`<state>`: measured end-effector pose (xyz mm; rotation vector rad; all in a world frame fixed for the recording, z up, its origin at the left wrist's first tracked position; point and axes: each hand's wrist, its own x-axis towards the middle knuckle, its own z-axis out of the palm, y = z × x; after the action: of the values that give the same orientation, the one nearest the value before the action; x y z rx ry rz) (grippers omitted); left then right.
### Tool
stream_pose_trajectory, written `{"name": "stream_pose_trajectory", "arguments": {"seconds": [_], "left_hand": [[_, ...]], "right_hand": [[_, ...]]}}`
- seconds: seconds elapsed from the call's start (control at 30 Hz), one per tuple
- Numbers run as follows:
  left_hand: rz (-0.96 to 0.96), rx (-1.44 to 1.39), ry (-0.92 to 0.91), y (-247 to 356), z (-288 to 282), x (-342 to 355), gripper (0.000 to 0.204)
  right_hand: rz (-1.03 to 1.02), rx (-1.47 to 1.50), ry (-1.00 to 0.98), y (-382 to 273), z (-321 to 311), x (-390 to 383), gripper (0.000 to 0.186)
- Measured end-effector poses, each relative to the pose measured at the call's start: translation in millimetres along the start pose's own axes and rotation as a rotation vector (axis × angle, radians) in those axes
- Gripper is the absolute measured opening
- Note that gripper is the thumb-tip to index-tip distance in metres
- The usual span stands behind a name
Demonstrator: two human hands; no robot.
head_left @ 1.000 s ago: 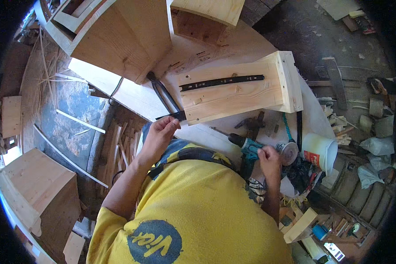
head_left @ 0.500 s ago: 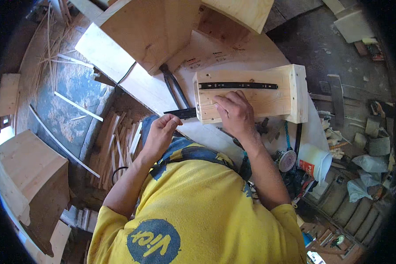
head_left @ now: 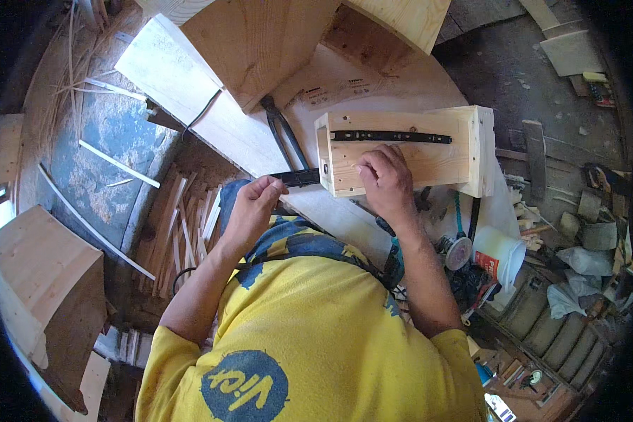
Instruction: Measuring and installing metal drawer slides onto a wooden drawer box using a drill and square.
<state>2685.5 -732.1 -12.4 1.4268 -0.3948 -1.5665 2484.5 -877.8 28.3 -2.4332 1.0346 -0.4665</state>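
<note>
Workshop floor [head_left: 141, 133] at left: worn, blue-grey, thin strips lying across it, a heap of sticks [head_left: 183, 235] close by the desk. Desk [head_left: 228, 144] pale, running diagonally; cabinet [head_left: 253, 49] on it toward the far side.

Drawer [head_left: 429, 158] on the desk in front of the person, lying on its side, wider front to the right. Black rail [head_left: 394, 136] along the upturned side, near the far edge, roughly parallel to it.

Left hand [head_left: 257, 200]: forearm angled up from lower left, elbow bent well out, wrist nearly straight. Thumb and forefinger pinch the left end of a black strip [head_left: 301, 177], remaining fingers curled under. Strip points right, roughly level, its far end at the drawer's near left corner; cannot tell whether it touches or passes behind.

Right hand [head_left: 387, 183]: forearm rises from lower right, leaning left, back of the hand uppermost. Fingers bent, thumb and forefinger drawn in close together above the drawer's near half, below the rail. Cannot tell whether anything small sits between them, nor whether they touch the wood.

Pincers [head_left: 271, 111] on the desk between cabinet and strip, head away from the person, handles reaching toward the strip. White bucket [head_left: 503, 253] stands right of the right forearm.
</note>
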Motion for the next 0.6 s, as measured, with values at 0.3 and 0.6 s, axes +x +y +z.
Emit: {"name": "stream_pose_trajectory", "arguments": {"seconds": [0.3, 0.6], "left_hand": [[-0.013, 0.031, -0.028, 4, -5, 5, 0.023], [-0.01, 0.071, -0.056, 8, -5, 11, 0.024]], "right_hand": [[-0.041, -0.022, 0.026, 0, 3, -6, 0.014], [-0.037, -0.01, 0.036, 1, -1, -3, 0.012]]}}
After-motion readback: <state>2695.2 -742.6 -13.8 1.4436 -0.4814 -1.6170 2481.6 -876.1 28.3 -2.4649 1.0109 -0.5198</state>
